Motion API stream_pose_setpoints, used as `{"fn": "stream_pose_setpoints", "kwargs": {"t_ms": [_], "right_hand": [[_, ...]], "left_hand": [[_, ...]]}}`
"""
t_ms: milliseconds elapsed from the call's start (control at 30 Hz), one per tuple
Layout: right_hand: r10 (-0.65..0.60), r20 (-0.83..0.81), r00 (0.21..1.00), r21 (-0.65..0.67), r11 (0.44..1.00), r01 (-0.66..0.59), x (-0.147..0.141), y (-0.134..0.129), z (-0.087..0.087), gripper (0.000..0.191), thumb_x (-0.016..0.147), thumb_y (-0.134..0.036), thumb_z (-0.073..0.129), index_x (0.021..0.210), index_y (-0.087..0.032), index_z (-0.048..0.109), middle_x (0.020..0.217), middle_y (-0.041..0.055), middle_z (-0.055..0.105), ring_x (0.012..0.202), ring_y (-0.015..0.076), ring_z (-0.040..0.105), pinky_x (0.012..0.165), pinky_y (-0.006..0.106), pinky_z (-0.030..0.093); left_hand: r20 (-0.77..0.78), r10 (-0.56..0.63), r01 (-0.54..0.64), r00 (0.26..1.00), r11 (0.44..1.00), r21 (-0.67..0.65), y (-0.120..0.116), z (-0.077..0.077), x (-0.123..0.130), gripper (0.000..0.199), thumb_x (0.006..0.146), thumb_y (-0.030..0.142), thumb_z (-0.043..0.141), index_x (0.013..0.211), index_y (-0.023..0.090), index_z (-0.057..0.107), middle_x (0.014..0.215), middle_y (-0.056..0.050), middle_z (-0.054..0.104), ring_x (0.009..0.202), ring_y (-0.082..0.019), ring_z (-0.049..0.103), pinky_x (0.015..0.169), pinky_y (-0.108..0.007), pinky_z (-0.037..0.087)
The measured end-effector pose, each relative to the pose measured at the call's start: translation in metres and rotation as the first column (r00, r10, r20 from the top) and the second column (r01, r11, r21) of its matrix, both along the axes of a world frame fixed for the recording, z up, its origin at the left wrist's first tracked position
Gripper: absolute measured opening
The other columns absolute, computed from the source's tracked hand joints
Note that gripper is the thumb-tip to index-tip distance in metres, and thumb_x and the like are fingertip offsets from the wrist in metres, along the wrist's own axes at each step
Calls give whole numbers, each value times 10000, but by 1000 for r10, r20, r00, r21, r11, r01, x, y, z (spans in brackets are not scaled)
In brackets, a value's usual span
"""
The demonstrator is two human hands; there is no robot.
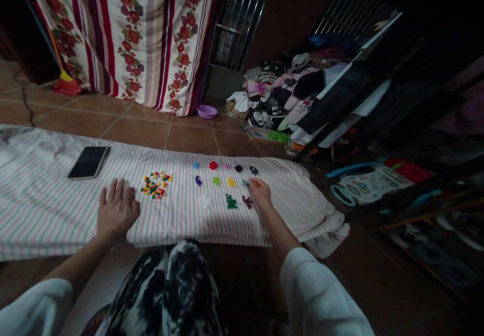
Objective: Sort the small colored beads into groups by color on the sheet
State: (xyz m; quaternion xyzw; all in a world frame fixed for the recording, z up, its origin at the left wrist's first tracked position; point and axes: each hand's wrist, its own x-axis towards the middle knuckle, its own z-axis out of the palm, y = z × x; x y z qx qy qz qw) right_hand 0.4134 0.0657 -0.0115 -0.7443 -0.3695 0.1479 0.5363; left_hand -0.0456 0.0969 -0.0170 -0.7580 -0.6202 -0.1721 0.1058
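My left hand (118, 209) lies flat on the striped cloth (181, 220), fingers spread, holding nothing. To its right is a loose mixed pile of small red, yellow, green and white pieces (156, 184). My right hand (260, 191) reaches to a small grey pile (245, 182), its fingertips pinched together there; whether a piece is between them is too small to make out. Around it sit small one-colour piles: yellow (231, 181), black (238, 168), dark grey (253, 170), dark red (247, 202) and green (231, 202). Farther left are light green (216, 180), purple (198, 180) and white (205, 201) piles.
A phone (88, 163) rests on the cloth at the left. Blue (195, 165), red (213, 165) and pink (226, 166) piles line the back row. Beyond stand a purple basin (206, 111), a floral curtain (151, 38) and heaped clothes (287, 84).
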Motion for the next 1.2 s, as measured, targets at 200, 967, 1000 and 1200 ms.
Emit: {"fn": "stream_pose_setpoints", "kwargs": {"t_ms": [200, 967, 1000, 1200], "right_hand": [[-26, 248, 969, -225, 971, 83, 15, -1, 7, 312, 714, -331, 562, 927, -183, 734, 867, 65, 727, 851, 228, 655, 827, 346, 496], [136, 498, 856, -463, 877, 130, 13, 19, 2, 381, 798, -192, 468, 1056, -176, 748, 967, 109, 740, 882, 249, 666, 772, 324, 476], [133, 497, 857, -462, 877, 131, 13, 18, 2, 385, 798, -190, 466, 1062, -173, 745, 970, 112, 736, 883, 252, 663, 779, 329, 476], [106, 598, 794, -311, 944, 108, 4, 15, 14, 383, 788, -154, 429, 1012, -147, 739, 1032, 158, 699, 959, 271, 622, 878, 371, 461]], "left_hand": [[10, 65, -65, 998, 997, -44, 6, -11, 0, 570, 875, 299, 333, 1378, 98, 510, 1517, -202, 429, 1500, -326, 209, 1196, -586, 153], [-74, 98, -111, 992, 974, -199, 10, -5, 3, 562, 919, 273, 311, 1436, 115, 464, 1522, -176, 433, 1462, -320, 312, 1188, -526, 220], [-74, 99, -112, 992, 973, -201, 10, -5, 3, 562, 921, 276, 313, 1439, 117, 462, 1524, -174, 431, 1459, -315, 319, 1190, -513, 223], [-66, 107, -119, 992, 970, -212, 10, -4, 3, 566, 917, 275, 315, 1439, 111, 461, 1527, -182, 422, 1447, -313, 344, 1170, -489, 260]]}}
